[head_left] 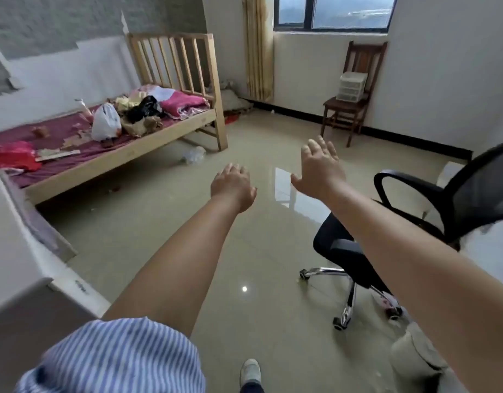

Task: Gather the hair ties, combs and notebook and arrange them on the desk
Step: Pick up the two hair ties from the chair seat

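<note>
We are logging, from the left: a wooden bed (125, 154) carrying a white plastic bag (105, 121), a black bag (145, 107), pink bedding (182, 104) and small clutter; hair ties, combs and notebook are not showing distinctly, and may be lying in that clutter. Left hand (232, 184) is reaching out, fingers loosely extended, empty. Right hand (319, 168) is spreading open, empty. Office chair (414, 222) is standing close right; we are risking clipping it, or overlooking small ties.

bed (108, 163) left | office chair (414, 222) right | wooden chair (349, 103) behind
</note>
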### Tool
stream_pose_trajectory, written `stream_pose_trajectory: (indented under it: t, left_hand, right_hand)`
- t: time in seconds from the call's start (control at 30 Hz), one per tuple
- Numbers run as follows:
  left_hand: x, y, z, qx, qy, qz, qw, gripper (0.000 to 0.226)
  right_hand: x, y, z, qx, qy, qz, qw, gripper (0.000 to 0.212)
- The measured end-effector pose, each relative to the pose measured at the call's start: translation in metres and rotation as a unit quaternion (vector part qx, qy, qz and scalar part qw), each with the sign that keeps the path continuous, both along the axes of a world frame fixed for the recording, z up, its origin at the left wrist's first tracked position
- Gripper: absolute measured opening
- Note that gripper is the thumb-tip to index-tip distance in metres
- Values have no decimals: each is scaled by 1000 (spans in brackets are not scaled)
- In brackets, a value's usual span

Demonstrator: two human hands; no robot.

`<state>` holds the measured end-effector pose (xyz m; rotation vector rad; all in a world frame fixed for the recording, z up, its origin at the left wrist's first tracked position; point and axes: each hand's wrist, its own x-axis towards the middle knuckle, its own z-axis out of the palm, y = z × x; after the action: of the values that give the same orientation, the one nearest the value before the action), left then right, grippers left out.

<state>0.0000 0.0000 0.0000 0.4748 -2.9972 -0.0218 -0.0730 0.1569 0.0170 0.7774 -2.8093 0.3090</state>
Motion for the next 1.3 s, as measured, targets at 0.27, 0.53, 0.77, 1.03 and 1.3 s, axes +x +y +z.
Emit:
stream_pose_trajectory:
  t: [0.27,0.53,0.77,1.03,1.3]
  left_hand:
    - [-181,-79,-18,10,-74,-36,997,60]
    - [-396,-121,-58,-24,-112,-104,988,63]
    - [-619,-149,-73,-17,-156,-105,982,63]
    - [-856,-182,-83,-4,-137,-122,983,64]
    - [-1118,-194,-130,11,-193,-182,964,65]
  right_hand:
    - [-161,-64,-41,52,-110,-70,990,66]
    - [-359,-98,-85,76,-155,-99,980,74]
    - [-585,-123,-104,64,-203,-104,972,78]
    - [-815,-160,-115,47,-199,-116,972,78]
    - [-1054,-181,-157,96,-268,-162,945,78]
